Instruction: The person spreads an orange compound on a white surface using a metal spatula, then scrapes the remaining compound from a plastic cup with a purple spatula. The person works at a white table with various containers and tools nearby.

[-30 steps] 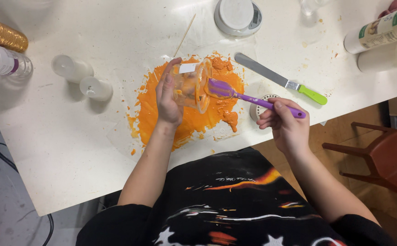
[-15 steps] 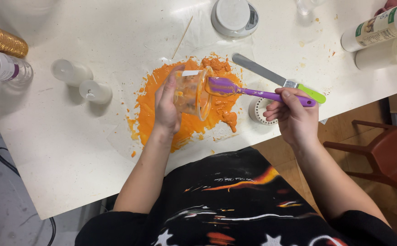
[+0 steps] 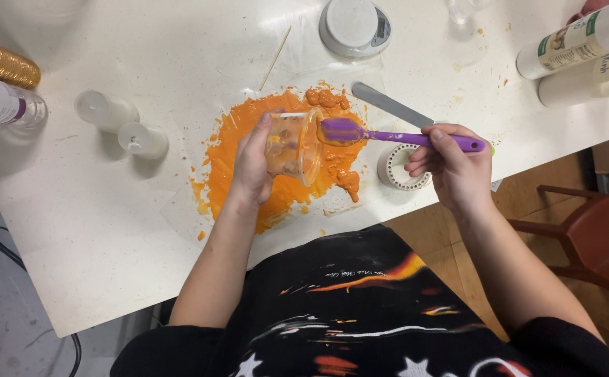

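My left hand (image 3: 252,164) grips a clear plastic cup (image 3: 295,145) tipped on its side, its mouth facing right, above a wide smear of orange paste (image 3: 235,153) on the white table (image 3: 109,230). My right hand (image 3: 455,164) holds a purple spatula (image 3: 388,136) by its handle. The spatula's blade, coated with orange paste, is just at the cup's rim. Orange residue clings inside the cup.
A metal palette knife (image 3: 388,105) lies behind the spatula, and a small white round dish (image 3: 399,167) sits under my right hand. Two small clear vials (image 3: 123,122), a plastic bottle (image 3: 4,105), a gold object (image 3: 1,64), a digital scale (image 3: 353,24) and white bottles (image 3: 577,52) ring the smear. A red chair (image 3: 584,230) stands at the right.
The spatula blade has drawn back from inside the cup to its rim, and my right hand has shifted right. The cup stays tipped in my left hand.
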A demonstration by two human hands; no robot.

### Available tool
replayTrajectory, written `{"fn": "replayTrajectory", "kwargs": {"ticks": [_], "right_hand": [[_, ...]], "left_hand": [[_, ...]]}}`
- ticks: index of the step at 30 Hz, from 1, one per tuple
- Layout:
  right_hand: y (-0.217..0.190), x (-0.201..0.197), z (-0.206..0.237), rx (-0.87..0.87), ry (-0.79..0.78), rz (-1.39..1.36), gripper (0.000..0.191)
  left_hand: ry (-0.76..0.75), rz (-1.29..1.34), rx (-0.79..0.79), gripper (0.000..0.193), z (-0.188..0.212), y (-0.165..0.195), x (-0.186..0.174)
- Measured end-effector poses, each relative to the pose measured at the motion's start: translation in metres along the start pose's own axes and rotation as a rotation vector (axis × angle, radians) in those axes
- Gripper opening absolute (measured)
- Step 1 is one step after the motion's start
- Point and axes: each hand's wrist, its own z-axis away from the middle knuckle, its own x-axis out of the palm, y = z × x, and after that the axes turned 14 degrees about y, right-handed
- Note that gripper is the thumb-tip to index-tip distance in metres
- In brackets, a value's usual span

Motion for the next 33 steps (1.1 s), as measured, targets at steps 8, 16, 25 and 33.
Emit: {"fn": "replayTrajectory", "kwargs": {"ticks": [8,16,25,33], "right_hand": [[-0.008,0.000,-0.018,-0.082,-0.128,0.053,0.017],[-0.026,-0.004,-0.043,-0.194,-0.367,0.128,0.017],[-0.070,-0.004,-0.076,-0.301,-0.683,0.344,0.013],[-0.069,-0.026,-0.094,-0.315,-0.842,0.088,0.014]], "left_hand": [[0.032,-0.058,-0.163,0.066,-0.003,-0.001,-0.004],[0.044,-0.132,-0.364,0.068,-0.007,-0.005,0.000],[-0.004,-0.239,-0.561,0.072,-0.005,-0.005,0.020],[-0.162,0.353,-0.508,0.068,0.004,-0.012,0.017]]}}
